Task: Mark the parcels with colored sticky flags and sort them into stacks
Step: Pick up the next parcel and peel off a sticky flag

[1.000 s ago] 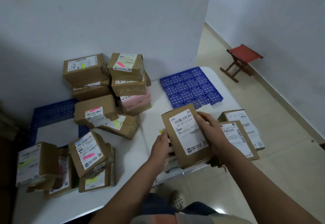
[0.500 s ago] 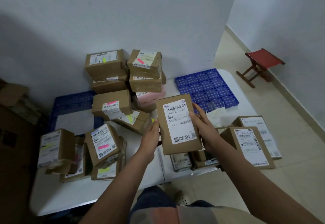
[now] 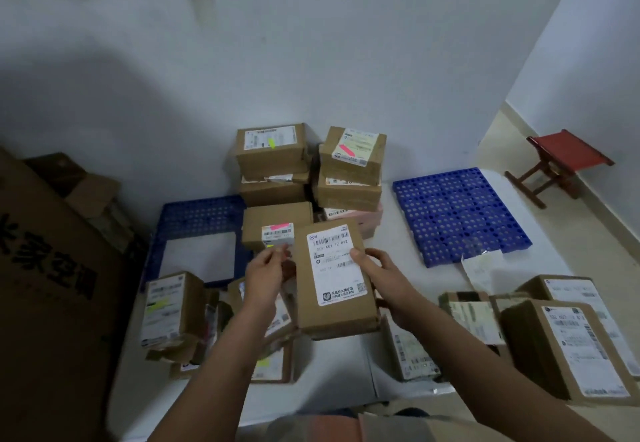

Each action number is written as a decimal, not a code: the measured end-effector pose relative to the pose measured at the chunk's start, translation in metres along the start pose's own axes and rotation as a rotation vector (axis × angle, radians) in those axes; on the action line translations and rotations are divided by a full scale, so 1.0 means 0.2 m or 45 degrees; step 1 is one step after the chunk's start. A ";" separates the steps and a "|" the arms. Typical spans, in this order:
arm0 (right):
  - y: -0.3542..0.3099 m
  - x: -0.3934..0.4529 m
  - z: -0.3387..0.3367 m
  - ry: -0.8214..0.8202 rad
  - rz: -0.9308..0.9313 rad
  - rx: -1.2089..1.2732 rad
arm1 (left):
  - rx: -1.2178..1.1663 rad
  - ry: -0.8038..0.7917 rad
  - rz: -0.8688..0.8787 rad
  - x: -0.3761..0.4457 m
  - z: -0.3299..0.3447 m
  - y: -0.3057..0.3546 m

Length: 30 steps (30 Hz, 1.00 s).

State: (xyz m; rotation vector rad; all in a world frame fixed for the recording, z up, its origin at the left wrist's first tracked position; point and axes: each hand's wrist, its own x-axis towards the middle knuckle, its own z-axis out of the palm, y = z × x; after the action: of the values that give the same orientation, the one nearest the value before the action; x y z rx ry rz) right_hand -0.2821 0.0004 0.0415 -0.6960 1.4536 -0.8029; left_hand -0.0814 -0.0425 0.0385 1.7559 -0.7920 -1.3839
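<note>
I hold a brown parcel (image 3: 308,313) with a white barcode label up over the white table (image 3: 329,393). My right hand (image 3: 384,277) grips its right edge, thumb on the label. My left hand (image 3: 265,273) is off the parcel, just left of it, and pinches a small yellow-green sticky flag (image 3: 269,246) at the fingertips. Behind stand stacked parcels: one topped with a yellow-flagged box (image 3: 272,152), one with a pink-flagged box (image 3: 353,152), and a lower pink-flagged box (image 3: 277,219). More flagged boxes (image 3: 173,306) sit at the left.
Parcels without visible flags (image 3: 568,348) lie at the right edge of the table. Blue perforated pallets lie at the back right (image 3: 457,213) and back left (image 3: 197,219). A large printed carton (image 3: 52,268) stands on the left. A red stool (image 3: 568,157) is on the floor at the right.
The parcel has risen and moved toward the stacks. My left hand has let go of its left edge and now holds only the flag. The view has swung left.
</note>
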 end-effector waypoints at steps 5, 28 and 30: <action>0.01 0.10 0.36 -0.153 0.098 -0.076 | -0.127 0.171 0.091 0.16 -0.32 0.03; -0.04 0.22 0.59 0.251 -0.254 -0.178 | -0.176 0.068 0.241 0.17 -0.53 0.08; -0.09 0.22 0.57 0.275 -0.334 -0.155 | -0.174 -0.097 0.198 0.11 -0.45 0.11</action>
State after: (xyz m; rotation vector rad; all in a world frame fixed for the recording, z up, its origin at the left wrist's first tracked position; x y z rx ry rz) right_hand -0.1703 -0.0530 0.0334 -0.9287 1.6368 -1.0221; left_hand 0.0116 -0.0561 0.0577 1.5127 -0.8367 -1.3735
